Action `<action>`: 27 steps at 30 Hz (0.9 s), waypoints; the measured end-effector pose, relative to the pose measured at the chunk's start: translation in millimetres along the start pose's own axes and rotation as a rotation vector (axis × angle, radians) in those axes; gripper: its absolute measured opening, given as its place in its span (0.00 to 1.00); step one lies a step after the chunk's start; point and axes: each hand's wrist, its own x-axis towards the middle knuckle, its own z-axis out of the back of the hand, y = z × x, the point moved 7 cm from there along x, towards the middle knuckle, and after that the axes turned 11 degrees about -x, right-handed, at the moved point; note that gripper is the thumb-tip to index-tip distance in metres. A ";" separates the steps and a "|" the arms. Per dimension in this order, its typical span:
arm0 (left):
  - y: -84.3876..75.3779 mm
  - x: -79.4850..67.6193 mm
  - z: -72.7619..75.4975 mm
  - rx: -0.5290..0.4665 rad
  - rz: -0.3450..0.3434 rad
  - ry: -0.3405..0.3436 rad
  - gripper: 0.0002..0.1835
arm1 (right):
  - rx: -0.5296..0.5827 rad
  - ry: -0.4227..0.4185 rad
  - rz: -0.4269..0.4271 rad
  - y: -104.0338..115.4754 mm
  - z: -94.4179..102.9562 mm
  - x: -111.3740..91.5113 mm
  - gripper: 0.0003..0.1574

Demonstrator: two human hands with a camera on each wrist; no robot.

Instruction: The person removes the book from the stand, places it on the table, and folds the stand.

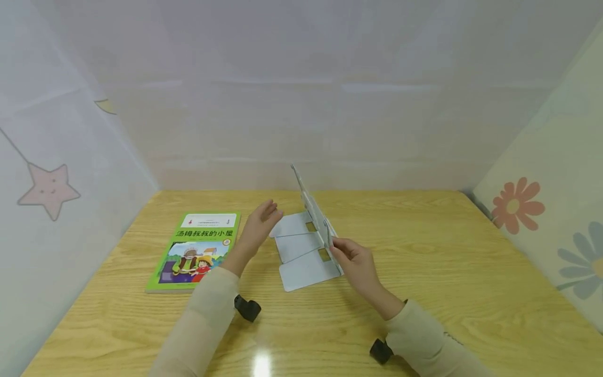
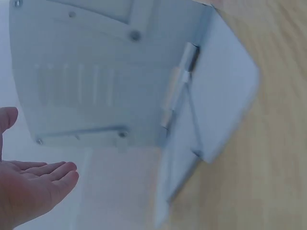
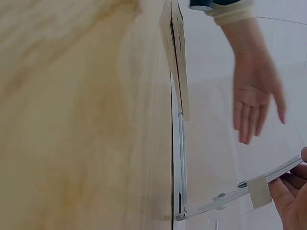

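Note:
A pale grey-white book stand (image 1: 316, 212) rests on the table with its back panel raised and its flat base leaves (image 1: 308, 269) spread toward the left. At the panel's near edge, the right hand (image 1: 355, 262) pinches it between thumb and fingers; the right wrist view also shows these fingers (image 3: 288, 199) on the edge, beside a small beige tab (image 3: 259, 192). The left hand (image 1: 261, 222) hovers by the far base leaf, holding nothing. Its fingers (image 2: 53, 177) are extended, palm facing the panel, in the left wrist view.
A green-bordered picture-cover book (image 1: 202, 256) lies flat left of the stand, beside the left forearm. Wood-grain table (image 1: 447, 262) extends around both. Behind it hangs a pale backdrop (image 1: 330, 115), with patterned cloth on both sides. Each wrist wears a black camera.

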 end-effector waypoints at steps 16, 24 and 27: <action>-37.3 11.9 -20.9 -0.102 -0.009 0.083 0.28 | -0.061 0.097 0.072 12.0 -15.2 -3.9 0.15; -31.5 3.0 -12.0 -0.162 -0.047 0.043 0.26 | -0.119 0.137 0.113 15.7 -22.0 -2.4 0.15; -28.0 -0.5 -7.9 -0.188 -0.048 0.015 0.26 | -0.142 0.156 0.137 17.2 -25.2 -2.5 0.15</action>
